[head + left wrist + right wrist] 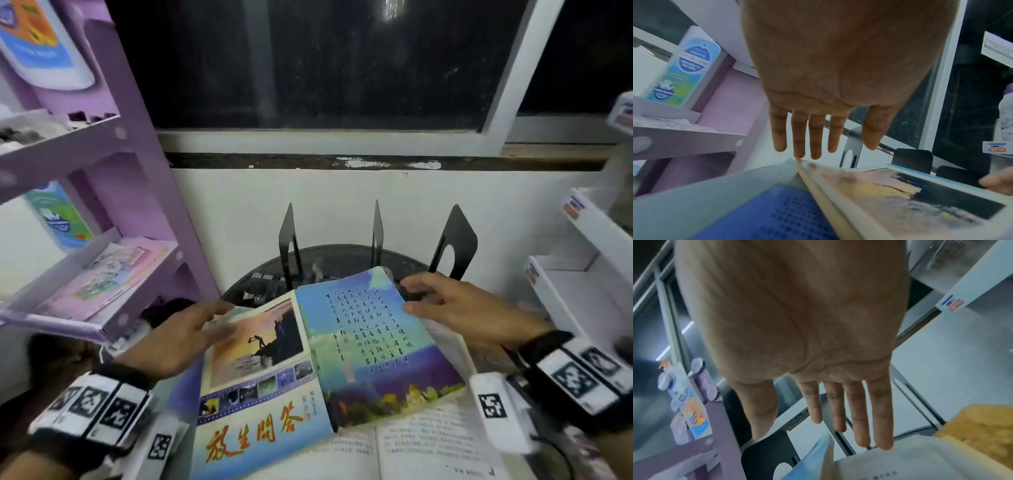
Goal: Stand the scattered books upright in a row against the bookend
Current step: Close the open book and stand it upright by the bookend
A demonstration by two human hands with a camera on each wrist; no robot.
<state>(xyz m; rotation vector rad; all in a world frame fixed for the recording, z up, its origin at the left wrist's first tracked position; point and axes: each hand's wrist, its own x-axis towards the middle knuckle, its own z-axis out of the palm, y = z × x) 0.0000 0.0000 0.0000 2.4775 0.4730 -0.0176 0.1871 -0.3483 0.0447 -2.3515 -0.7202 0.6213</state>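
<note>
A blue-covered book (329, 346) lies opened out, covers up, on top of other books. My left hand (224, 317) reaches with straight fingers to its upper left corner; in the left wrist view the fingertips (807, 152) hover just at that corner of the book (900, 194). My right hand (411, 296) is open at the upper right corner, thumb against the edge. Under it lies an open book with printed pages (428, 445), also in the right wrist view as a white page (910, 464). Three black bookends (452, 240) stand upright behind the books.
A purple shelf unit (144, 171) with booklets stands close on the left. White shelves (582, 274) stand on the right. The bookends sit on a round black mesh table (342, 253) against a white wall under a dark window. A grey-and-blue book (766, 219) lies under the left side.
</note>
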